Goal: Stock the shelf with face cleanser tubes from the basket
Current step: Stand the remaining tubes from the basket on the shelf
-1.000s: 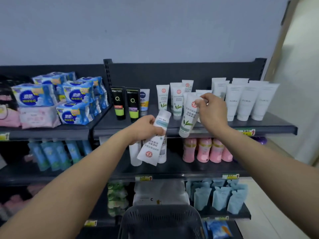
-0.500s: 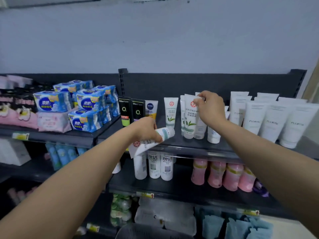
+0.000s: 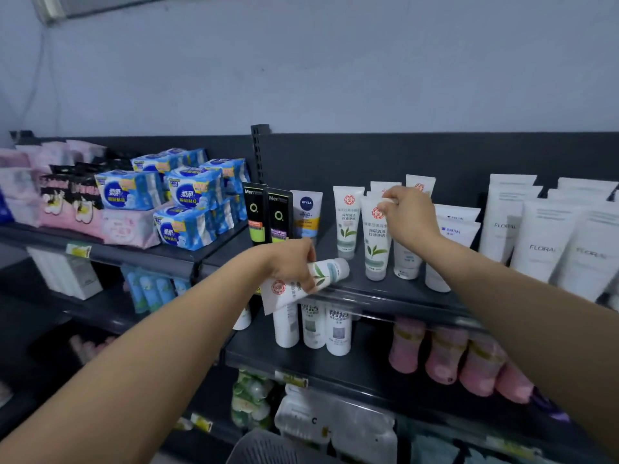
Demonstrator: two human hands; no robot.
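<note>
Left hand [image 3: 290, 262] fingers clamp a face cleanser tube [image 3: 327, 274] lying sideways at the top shelf's [image 3: 385, 291] front edge; right hand [image 3: 408, 219] fingers pinch the top of an upright tube [image 3: 375, 244] standing on that shelf.

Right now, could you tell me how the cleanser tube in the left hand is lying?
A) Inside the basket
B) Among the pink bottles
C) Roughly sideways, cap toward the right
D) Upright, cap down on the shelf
C: the left hand holds the green-leaf cleanser tube roughly sideways, its cap pointing right over the front of the top shelf.
</note>
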